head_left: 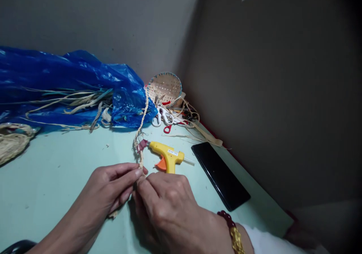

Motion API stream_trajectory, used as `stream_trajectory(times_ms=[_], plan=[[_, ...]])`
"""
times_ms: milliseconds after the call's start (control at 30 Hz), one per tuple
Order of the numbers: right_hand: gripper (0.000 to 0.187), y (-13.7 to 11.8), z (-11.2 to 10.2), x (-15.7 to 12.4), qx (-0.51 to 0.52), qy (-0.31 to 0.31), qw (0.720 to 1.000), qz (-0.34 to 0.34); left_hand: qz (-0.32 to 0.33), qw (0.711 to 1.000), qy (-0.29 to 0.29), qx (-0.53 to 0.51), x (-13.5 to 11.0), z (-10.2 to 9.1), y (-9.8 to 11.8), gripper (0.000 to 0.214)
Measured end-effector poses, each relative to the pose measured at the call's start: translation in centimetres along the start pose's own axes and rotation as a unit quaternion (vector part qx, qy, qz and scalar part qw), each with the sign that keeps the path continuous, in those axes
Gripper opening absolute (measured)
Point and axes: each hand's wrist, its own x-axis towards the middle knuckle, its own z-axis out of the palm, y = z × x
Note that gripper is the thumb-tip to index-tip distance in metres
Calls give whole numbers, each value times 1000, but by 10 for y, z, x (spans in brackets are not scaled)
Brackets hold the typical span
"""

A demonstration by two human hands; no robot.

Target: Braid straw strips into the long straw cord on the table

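Observation:
My left hand point(113, 188) and my right hand point(166, 205) meet low in the middle of the view, fingertips pinched together on a braided straw cord point(140, 133). The cord runs from my fingers up across the pale green table point(56, 171) toward the blue bag. A small reddish clip point(142, 145) sits on the cord just above my hands. A yellow glue gun point(167, 157) lies right behind my right hand. My right wrist wears a dark red bead bracelet point(230, 225).
A blue plastic bag point(70, 84) with straw strips lies at the back left. A small woven basket point(165, 88), white scissors point(161, 117) and red scissors sit in the corner. A black phone point(220, 175) lies to the right. A straw bundle point(11, 141) rests at the left edge.

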Motion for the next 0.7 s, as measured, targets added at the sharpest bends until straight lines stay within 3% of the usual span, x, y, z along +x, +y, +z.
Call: stream_trajectory(times_ms=[100, 200, 333, 433, 700], plan=[[20, 5, -7, 3, 81, 19, 995, 61, -1, 1000, -3, -20, 0, -3, -1, 32], [16, 12, -15, 8, 170, 36, 972, 158, 10, 1000, -11, -21, 0, -3, 0, 39], [20, 19, -17, 14, 347, -60, 916, 194, 14, 999, -27, -19, 2, -1, 4, 49], [18, 22, -14, 16, 407, -82, 887, 201, 27, 999, -28, -4, 3, -1, 4, 47], [21, 20, -12, 16, 279, -70, 935, 206, 103, 994, 2, 45, 5, -1, -7, 27]])
